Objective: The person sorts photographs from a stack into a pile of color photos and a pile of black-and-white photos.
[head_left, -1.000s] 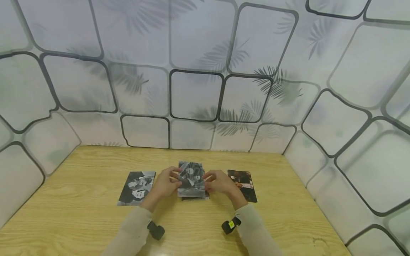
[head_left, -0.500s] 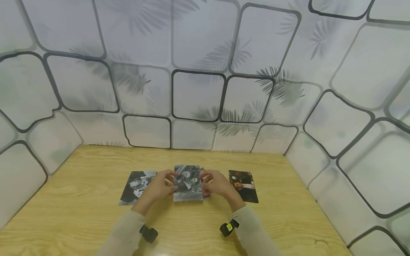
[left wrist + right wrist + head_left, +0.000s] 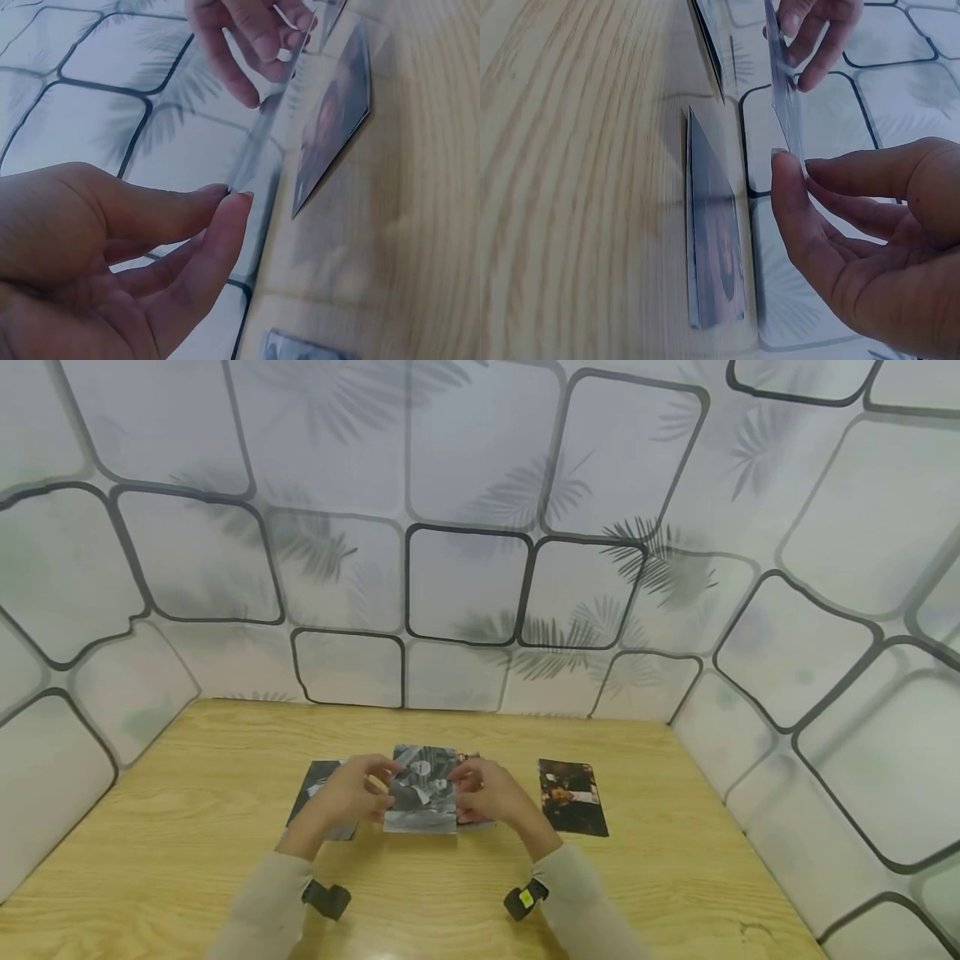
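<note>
Both hands hold a black-and-white photo print by its opposite side edges, above the table. My left hand pinches one edge between thumb and fingertips, seen close in the left wrist view. On the other edge, my right hand does the same. In the right wrist view the photo appears edge-on, raised off the wood. Beneath and to the right lies a small pile of photos, its top one in colour; the held photo and right hand cover much of it in the head view.
Left of the hands lies another black-and-white photo, partly hidden by the left hand. A dark colour photo lies to the right. The wooden table meets a patterned wall covering behind and at both sides.
The held black-and-white photo has moved left, off the pile, uncovering more of the pile's right side. Both hands have shifted left with it, and the left hand now covers more of the left photo.
</note>
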A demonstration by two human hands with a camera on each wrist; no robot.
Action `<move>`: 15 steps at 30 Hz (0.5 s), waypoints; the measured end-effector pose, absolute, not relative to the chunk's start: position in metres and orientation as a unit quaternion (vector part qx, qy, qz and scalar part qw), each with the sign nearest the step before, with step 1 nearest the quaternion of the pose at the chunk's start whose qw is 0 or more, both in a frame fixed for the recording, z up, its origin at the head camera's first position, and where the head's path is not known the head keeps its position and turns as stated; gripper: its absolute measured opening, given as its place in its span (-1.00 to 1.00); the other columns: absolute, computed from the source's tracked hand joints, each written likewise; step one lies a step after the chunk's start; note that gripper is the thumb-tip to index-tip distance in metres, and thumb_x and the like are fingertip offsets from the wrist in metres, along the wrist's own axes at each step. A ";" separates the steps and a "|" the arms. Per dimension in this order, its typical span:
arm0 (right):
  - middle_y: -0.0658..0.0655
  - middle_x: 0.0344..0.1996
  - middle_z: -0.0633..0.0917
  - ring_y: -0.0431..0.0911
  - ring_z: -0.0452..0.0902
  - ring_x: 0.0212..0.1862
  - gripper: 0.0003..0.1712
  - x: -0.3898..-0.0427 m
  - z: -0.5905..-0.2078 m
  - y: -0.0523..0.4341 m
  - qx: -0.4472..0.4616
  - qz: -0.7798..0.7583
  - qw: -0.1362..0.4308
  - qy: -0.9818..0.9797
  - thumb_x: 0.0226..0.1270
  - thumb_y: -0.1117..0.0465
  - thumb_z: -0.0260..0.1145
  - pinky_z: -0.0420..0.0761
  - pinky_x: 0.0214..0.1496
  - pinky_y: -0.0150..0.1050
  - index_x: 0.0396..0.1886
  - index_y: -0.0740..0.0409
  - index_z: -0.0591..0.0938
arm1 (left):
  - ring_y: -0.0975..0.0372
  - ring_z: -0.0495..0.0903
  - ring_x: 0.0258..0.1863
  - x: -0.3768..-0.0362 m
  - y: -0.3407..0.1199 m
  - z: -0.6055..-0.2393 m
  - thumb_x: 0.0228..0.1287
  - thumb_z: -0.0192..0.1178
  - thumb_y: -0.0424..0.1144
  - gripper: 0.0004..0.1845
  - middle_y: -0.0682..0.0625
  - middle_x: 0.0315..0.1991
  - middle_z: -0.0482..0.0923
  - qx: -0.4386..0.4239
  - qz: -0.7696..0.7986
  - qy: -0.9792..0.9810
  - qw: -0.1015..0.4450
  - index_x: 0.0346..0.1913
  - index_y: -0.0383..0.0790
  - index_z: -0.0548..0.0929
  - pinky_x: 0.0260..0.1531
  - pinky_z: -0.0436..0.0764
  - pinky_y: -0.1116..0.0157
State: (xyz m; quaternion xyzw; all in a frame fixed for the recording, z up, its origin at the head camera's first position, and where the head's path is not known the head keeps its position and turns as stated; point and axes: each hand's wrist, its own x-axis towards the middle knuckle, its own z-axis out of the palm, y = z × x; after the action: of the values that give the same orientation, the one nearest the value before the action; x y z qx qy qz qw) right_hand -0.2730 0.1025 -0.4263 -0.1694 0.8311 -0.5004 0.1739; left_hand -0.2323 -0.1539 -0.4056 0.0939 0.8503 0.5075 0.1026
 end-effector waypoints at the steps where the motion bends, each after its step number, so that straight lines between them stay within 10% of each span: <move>1: 0.33 -0.02 0.65 -0.14 0.71 -0.39 -0.61 -0.273 -0.427 0.099 -0.172 -0.497 0.172 0.833 0.44 0.38 0.30 0.83 -0.28 -0.20 0.22 0.28 0.60 | 0.16 0.71 -0.30 -0.232 -0.157 -0.404 0.29 0.31 -0.55 -0.50 -0.33 0.04 0.55 0.095 0.503 0.853 0.103 0.29 -0.43 0.53 -0.34 0.82 0.19; 15: 0.23 -0.19 0.71 -0.06 0.75 -0.42 -0.60 -0.271 -0.426 0.048 -0.199 -0.478 0.126 0.846 0.38 0.45 0.30 0.82 -0.35 -0.22 0.20 0.31 0.62 | 0.16 0.68 -0.42 -0.234 -0.195 -0.399 0.26 0.24 -0.60 -0.52 -0.38 0.02 0.56 0.067 0.459 0.882 0.085 0.27 -0.47 0.54 -0.43 0.79 0.18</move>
State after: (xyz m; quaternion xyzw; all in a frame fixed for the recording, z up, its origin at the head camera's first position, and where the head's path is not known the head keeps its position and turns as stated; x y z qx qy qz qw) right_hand -0.2711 0.0478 -0.4259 -0.1990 0.8464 -0.4776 0.1261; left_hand -0.2343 -0.1953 -0.3995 0.0669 0.8820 0.4585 0.0852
